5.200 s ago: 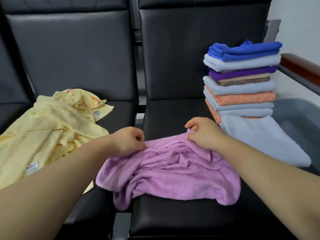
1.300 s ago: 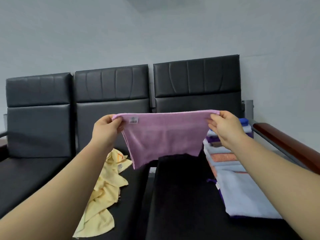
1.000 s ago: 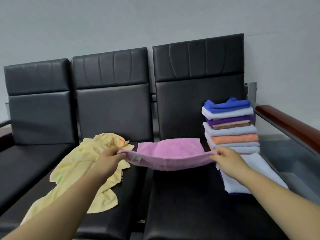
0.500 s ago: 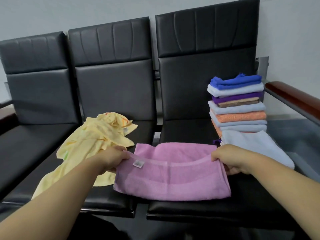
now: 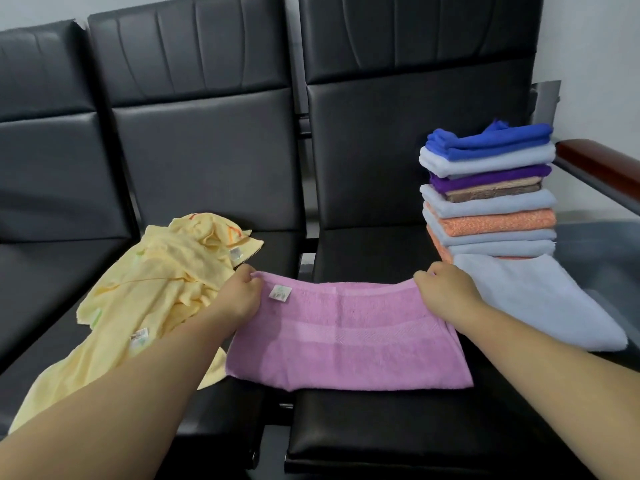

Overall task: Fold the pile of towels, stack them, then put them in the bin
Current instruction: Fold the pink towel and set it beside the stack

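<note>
Just left of the left hand (image 5: 239, 296): crumpled pale-yellow terry towels (image 5: 166, 282), small sewn tags showing, print too small to read. Beyond the right hand (image 5: 443, 292): a tall stack of folded towels (image 5: 488, 195), blue, pale blue, purple, brown, orange. Just right of that hand, a flat pale-blue towel (image 5: 540, 303). Between both hands: the pink towel (image 5: 346, 337), folded double, flat across two black leather-look seats (image 5: 415, 427), woven band across it, white label (image 5: 280, 293) by the left thumb, unreadable. Each hand pinching a far corner, fingers curled.

Pink towel (image 5: 346, 341) folded flat btwn crumpled yellow towel (image 5: 166, 278) & folded stack (image 5: 488, 192).
</note>
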### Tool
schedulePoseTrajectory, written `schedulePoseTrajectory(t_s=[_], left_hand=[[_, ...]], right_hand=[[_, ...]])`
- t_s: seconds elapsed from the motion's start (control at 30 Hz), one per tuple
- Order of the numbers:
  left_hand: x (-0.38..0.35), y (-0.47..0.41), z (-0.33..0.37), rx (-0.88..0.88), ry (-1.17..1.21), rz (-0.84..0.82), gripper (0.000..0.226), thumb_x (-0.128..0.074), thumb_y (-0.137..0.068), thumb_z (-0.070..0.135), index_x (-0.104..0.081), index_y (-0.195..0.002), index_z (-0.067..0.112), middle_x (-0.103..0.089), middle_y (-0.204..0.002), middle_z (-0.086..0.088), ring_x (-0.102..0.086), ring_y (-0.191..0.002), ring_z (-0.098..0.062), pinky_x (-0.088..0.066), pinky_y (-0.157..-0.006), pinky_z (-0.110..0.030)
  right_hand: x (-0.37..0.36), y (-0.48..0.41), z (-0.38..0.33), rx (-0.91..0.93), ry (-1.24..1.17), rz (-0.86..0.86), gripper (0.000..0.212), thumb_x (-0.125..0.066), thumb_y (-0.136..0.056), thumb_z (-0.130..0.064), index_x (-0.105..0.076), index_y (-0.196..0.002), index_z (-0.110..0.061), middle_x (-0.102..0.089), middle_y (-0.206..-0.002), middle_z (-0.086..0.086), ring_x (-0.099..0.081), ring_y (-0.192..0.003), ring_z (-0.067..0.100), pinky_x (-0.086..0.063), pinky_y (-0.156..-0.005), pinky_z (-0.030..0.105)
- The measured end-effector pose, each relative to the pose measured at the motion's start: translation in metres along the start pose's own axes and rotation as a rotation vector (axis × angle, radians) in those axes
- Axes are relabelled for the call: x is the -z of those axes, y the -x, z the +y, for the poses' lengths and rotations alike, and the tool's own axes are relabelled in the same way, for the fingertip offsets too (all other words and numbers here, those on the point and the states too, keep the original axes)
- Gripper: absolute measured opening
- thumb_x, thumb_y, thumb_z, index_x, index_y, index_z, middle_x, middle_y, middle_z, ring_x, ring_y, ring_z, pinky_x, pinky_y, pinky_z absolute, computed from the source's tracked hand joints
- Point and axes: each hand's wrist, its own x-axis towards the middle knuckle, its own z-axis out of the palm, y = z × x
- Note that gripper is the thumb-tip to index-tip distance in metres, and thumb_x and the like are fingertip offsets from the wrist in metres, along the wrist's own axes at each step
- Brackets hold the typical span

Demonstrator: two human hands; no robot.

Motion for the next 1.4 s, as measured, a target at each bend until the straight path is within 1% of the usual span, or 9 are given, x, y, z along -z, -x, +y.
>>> schedulePoseTrajectory(t_s=[0.17,0.33,0.57,0.7,0.77,0.93,1.07,1.17,1.4], left_hand=[[-0.015,-0.016,-0.004,-0.049,-0.215,0.062,0.022,-0.039,-0.106,0.022,-0.051,-0.115,0.006,-0.056,-0.097,-0.005,-0.052,-0.091,-0.028,-0.038,-0.078,-0.035],[-0.023,-0.025,-0.012,-0.059,-0.279,0.071,0.024,-0.038,-0.107,0.026,-0.049,-0.113,0.006,-0.054,-0.096,-0.007,-0.051,-0.088,-0.029,-0.038,-0.078,-0.036],[-0.032,-0.025,-0.015,-0.044,-0.319,0.077,0.029,-0.039,-0.107,0.033,-0.046,-0.101,0.006,-0.056,-0.080,-0.005,-0.060,-0.085,-0.035,-0.042,-0.073,-0.040],[-0.035,-0.018,-0.007,-0.043,-0.314,0.114,0.027,-0.038,-0.107,0.028,-0.044,-0.107,0.001,-0.054,-0.077,-0.005,-0.055,-0.075,-0.030,-0.039,-0.068,-0.038],[-0.034,-0.014,-0.003,-0.027,-0.296,0.110,0.022,-0.039,-0.106,0.024,-0.041,-0.109,0.002,-0.057,-0.085,-0.008,-0.054,-0.077,-0.029,-0.040,-0.070,-0.038],[-0.031,0.002,0.006,-0.001,-0.401,0.089,0.037,-0.057,-0.095,0.030,-0.041,-0.118,0.006,-0.048,-0.124,-0.019,-0.053,-0.112,-0.042,-0.045,-0.094,-0.047],[-0.040,0.024,0.030,-0.081,-0.540,0.024,0.040,-0.058,-0.095,0.041,-0.047,-0.123,0.015,-0.046,-0.124,-0.007,-0.049,-0.116,-0.030,-0.045,-0.088,-0.039],[-0.060,0.042,0.048,-0.161,-0.424,-0.186,0.027,-0.051,-0.099,0.036,-0.052,-0.116,0.016,-0.061,-0.109,-0.003,-0.059,-0.096,-0.023,-0.045,-0.074,-0.034],[-0.095,0.037,0.073,-0.345,-0.649,-0.325,0.042,-0.034,-0.104,0.037,-0.056,-0.120,0.006,-0.055,-0.132,-0.016,-0.049,-0.121,-0.033,-0.039,-0.106,-0.045]], right_hand=[[-0.009,-0.018,0.009,-0.033,0.099,-0.003,0.021,-0.042,-0.103,-0.023,-0.056,-0.099,-0.008,-0.055,-0.090,0.004,-0.050,-0.074,0.016,-0.037,-0.061,0.033],[-0.014,-0.027,0.012,-0.051,0.121,0.003,0.033,-0.041,-0.104,-0.019,-0.055,-0.129,-0.002,-0.060,-0.125,0.016,-0.054,-0.094,0.026,-0.039,-0.069,0.032],[-0.017,-0.027,0.014,-0.034,0.163,0.006,0.027,-0.045,-0.103,-0.015,-0.055,-0.125,-0.003,-0.061,-0.120,0.015,-0.057,-0.094,0.028,-0.040,-0.070,0.032],[-0.018,-0.025,0.018,0.010,0.135,0.031,0.011,-0.051,-0.100,-0.021,-0.052,-0.104,-0.011,-0.054,-0.095,0.006,-0.052,-0.085,0.023,-0.039,-0.065,0.030],[-0.017,-0.020,0.015,0.028,0.119,0.029,0.012,-0.054,-0.099,-0.021,-0.050,-0.105,-0.011,-0.053,-0.093,0.004,-0.050,-0.083,0.022,-0.038,-0.061,0.030],[-0.011,0.001,0.009,0.119,0.168,0.012,0.055,-0.061,-0.099,-0.025,-0.044,-0.148,-0.007,-0.052,-0.143,0.014,-0.057,-0.125,0.031,-0.051,-0.096,0.037],[-0.003,0.016,0.009,0.254,0.266,0.006,0.038,-0.061,-0.097,-0.023,-0.058,-0.134,-0.018,-0.052,-0.137,0.007,-0.054,-0.123,0.026,-0.051,-0.100,0.038],[-0.001,0.025,0.008,0.377,0.350,-0.099,0.021,-0.056,-0.099,-0.019,-0.065,-0.118,-0.023,-0.057,-0.125,-0.001,-0.059,-0.110,0.018,-0.053,-0.095,0.034],[0.010,0.033,0.002,0.415,0.597,-0.277,0.023,-0.049,-0.097,-0.019,-0.072,-0.099,-0.018,-0.069,-0.102,0.000,-0.067,-0.089,0.019,-0.060,-0.083,0.039]])
